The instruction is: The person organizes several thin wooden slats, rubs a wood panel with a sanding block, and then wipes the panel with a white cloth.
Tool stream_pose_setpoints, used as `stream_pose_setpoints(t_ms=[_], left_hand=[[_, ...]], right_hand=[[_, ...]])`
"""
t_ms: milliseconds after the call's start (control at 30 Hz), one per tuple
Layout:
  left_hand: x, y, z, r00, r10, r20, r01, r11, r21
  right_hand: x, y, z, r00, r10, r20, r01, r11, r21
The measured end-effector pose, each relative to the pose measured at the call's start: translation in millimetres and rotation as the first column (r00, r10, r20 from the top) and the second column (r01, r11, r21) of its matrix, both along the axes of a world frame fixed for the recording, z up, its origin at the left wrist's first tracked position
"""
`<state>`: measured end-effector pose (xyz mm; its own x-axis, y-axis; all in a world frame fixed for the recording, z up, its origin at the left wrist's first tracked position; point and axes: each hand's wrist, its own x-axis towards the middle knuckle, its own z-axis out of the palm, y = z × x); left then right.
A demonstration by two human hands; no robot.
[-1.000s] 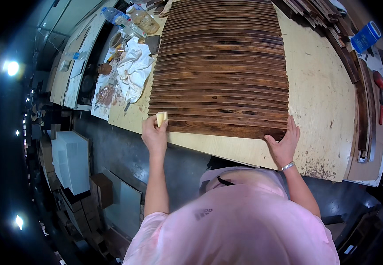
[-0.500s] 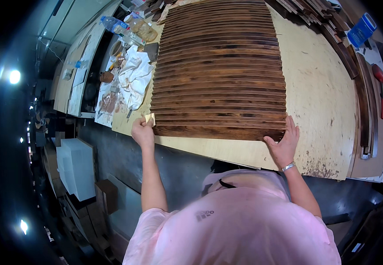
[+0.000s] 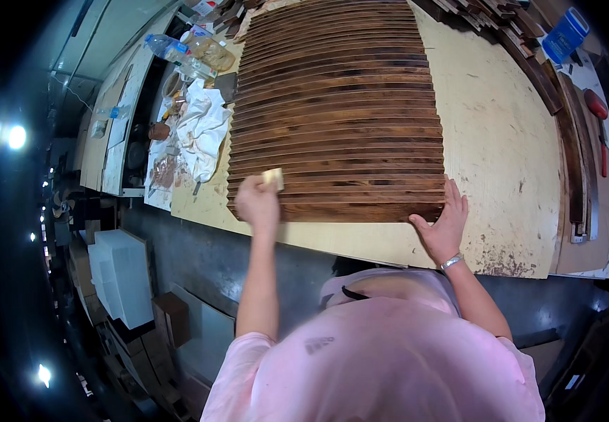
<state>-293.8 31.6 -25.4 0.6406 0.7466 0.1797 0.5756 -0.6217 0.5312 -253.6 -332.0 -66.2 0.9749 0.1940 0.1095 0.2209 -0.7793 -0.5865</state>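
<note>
A dark brown wooden panel with ridged, slat-like rows (image 3: pixel 336 119) lies flat on the pale plywood tabletop (image 3: pixel 494 141). My left hand (image 3: pixel 256 202) is over the panel's near left part. It pinches a small pale-yellow folded piece that looks like sandpaper (image 3: pixel 274 179) against the ridges; the hand is slightly blurred. At the near right corner, my right hand (image 3: pixel 443 226) rests with its fingers stretched along the panel's right side and its thumb at the near edge. A silvery band circles that wrist.
Left of the panel lie a crumpled white cloth (image 3: pixel 202 130), plastic bottles (image 3: pixel 169 49) and a dark block (image 3: pixel 227 88). Wooden strips (image 3: pixel 522 56) pile up at the far right, near a blue container (image 3: pixel 566 35) and a red-handled tool (image 3: pixel 596 105). A white foam-like box (image 3: pixel 120 278) stands below on the left.
My left hand has moved right, from beside the panel's left edge onto its ridges, carrying the pale-yellow piece. My right hand stays at the near right corner. The view has shifted slightly.
</note>
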Motion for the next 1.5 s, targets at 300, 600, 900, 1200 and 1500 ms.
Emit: stream_pose_setpoints(t_ms=[300, 600, 900, 1200, 1500], left_hand=[[41, -70, 9, 0.975, -0.208, 0.085, 0.211, 0.977, -0.038], [80, -206, 12, 0.778, -0.614, 0.129, 0.614, 0.788, 0.051], [127, -225, 21, 0.709, -0.702, 0.063, 0.693, 0.711, 0.116], [133, -214, 14, 0.666, -0.741, 0.083, 0.741, 0.670, 0.044], [154, -215, 30, 0.657, -0.752, 0.060, 0.740, 0.658, 0.140]], right_hand=[[1, -3, 4, 0.999, -0.002, -0.035, 0.002, 1.000, 0.002], [2, -4, 3, 0.999, -0.017, -0.042, 0.018, 1.000, 0.022], [2, -6, 1, 0.998, 0.013, -0.057, -0.014, 1.000, -0.018], [2, -6, 3, 0.997, 0.004, -0.077, -0.002, 0.999, 0.033], [2, -6, 4, 0.995, -0.001, -0.095, 0.003, 1.000, 0.018]])
